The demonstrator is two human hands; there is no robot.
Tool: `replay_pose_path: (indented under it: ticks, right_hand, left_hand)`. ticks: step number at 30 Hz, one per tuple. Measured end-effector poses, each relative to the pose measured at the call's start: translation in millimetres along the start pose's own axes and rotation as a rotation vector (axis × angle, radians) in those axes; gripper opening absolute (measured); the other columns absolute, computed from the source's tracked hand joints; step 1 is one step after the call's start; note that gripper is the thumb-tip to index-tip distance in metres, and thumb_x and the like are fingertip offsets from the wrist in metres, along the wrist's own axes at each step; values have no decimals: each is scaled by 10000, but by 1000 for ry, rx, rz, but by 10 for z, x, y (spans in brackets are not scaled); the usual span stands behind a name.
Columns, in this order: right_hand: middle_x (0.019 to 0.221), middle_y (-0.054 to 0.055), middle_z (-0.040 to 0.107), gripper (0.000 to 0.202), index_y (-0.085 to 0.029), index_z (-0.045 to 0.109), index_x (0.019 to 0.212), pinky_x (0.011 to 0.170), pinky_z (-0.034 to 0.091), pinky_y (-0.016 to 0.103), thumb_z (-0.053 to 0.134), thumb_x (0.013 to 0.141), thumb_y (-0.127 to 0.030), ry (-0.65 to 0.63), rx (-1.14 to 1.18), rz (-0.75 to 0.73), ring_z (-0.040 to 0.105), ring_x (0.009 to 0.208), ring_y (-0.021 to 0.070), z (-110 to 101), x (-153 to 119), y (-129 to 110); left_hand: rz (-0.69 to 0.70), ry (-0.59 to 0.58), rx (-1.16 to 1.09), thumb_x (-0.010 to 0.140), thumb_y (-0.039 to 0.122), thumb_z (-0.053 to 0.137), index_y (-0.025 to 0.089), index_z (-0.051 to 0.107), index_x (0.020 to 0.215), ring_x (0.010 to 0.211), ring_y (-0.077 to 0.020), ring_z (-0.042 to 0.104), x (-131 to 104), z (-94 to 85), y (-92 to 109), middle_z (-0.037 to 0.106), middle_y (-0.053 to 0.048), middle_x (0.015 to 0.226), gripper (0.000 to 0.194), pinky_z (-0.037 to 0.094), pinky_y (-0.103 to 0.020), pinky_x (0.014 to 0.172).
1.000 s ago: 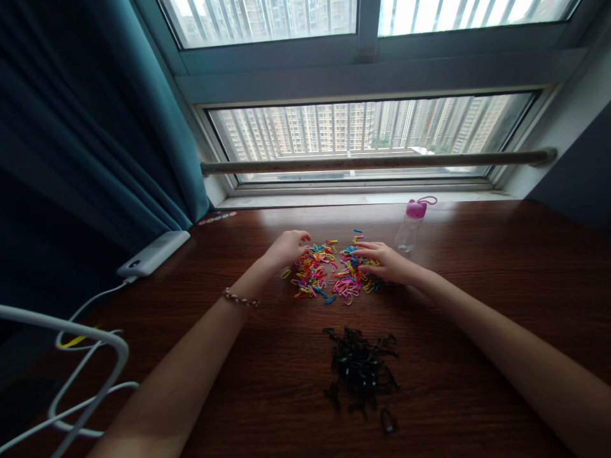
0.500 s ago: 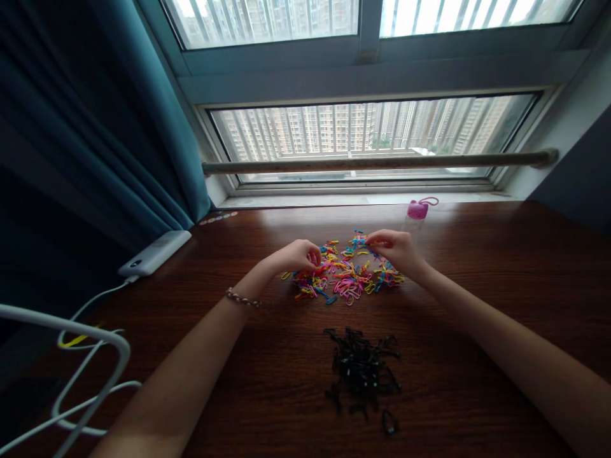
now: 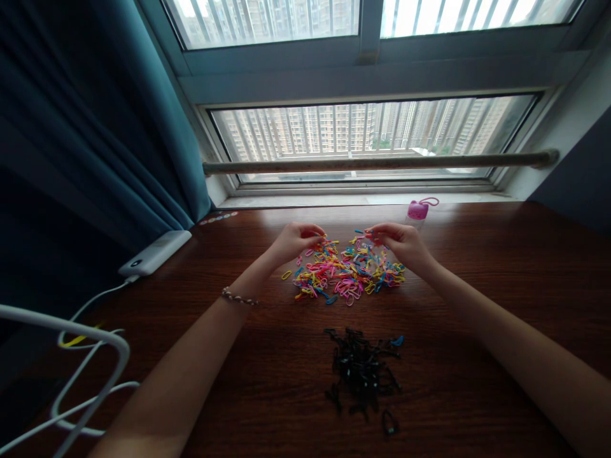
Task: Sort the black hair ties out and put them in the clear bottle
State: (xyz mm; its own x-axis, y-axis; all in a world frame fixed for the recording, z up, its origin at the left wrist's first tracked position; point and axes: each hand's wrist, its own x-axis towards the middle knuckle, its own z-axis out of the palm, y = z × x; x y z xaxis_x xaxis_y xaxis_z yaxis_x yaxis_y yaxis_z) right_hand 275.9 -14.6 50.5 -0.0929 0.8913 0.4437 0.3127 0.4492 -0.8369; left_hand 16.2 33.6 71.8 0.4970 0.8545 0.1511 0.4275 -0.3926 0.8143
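Both hands have lifted off the heap since half a second ago, and a single blue band (image 3: pixel 396 341) now lies at the right edge of the black pile, where none lay before.

From the head camera, the left hand (image 3: pixel 292 242) hovers over the far left side of the spread heap of small multicoloured elastic bands (image 3: pixel 344 275), its fingers (image 3: pixel 312 233) drawn together at the tips; whether they pinch a band I cannot tell. The right hand (image 3: pixel 401 245) hangs over the far right side, fingers pressed together on something small and reddish that is too tiny to make out. The heap lies mid-tabletop, toward the far edge under the window.

Nearer the person sits a loose pile of black elastic bands (image 3: pixel 361 372), well apart from both hands. A small clear bottle with a pink cap (image 3: pixel 416 212) stands just behind the right hand, partly hidden by it. Near the far left corner of the dark wooden tabletop (image 3: pixel 501 273) rests a white power bank (image 3: pixel 154 252) with a white cable (image 3: pixel 98 296), beside the teal curtain (image 3: pixel 95 121). A beaded bracelet (image 3: pixel 237 296) circles the left wrist.
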Motion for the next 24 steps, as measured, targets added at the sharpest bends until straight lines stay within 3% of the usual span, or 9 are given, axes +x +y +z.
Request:
replay_pose_path:
  ticks: [4,9,13,17,20,24]
  right_hand:
    - [906,61,674,214,-171,676,893,792,502,350,558,741,-266,-133,-20,2,621,850,198,-23,17,-66]
    - [746,55,677,181,-173,690,822,599,497,304,619,678,-257,-358,-309,148,622,661,191,-153,34,-56]
    - [752,55,654,326,-194,691,867,590,460,299,728,550,-257,-543,-643,180,599,677,220,-190,-24,-14]
    - [863,76,617,480,-213,667,942,615,447,285,772,475,-243,-614,-843,168,579,741,238,-103,-87,0]
    - [845,61,609,312,-201,675,875,579,428,240,690,565,-167,-625,-848,153,573,683,184,-9,-103,-12]
    - [726,23,627,139,-171,682,723,589,422,220,613,622,-105,-541,-716,118,575,662,153,77,-98,-14]
  left_hand:
    - [-12,-85,10,762,273,541,87,619,953,788,-141,620,-4,-23,27,671,-107,903,277,491,-262,726]
    - [-53,-154,141,744,296,549,103,605,979,831,-150,596,-17,-69,58,643,-112,977,309,465,-261,725]
    - [-129,-293,375,550,372,711,169,542,1101,859,-190,563,-88,-109,16,575,-91,1036,612,448,-258,698]
    - [-157,-480,525,427,362,770,247,463,1199,877,-206,538,-167,-40,1,471,-69,1134,839,424,-249,727]
    - [-95,-517,570,455,358,755,234,512,1131,869,-206,527,-164,58,26,515,-47,1044,729,410,-245,720]
    - [-60,-463,533,593,295,660,172,625,850,678,-149,522,-105,131,39,571,3,729,288,385,-220,589]
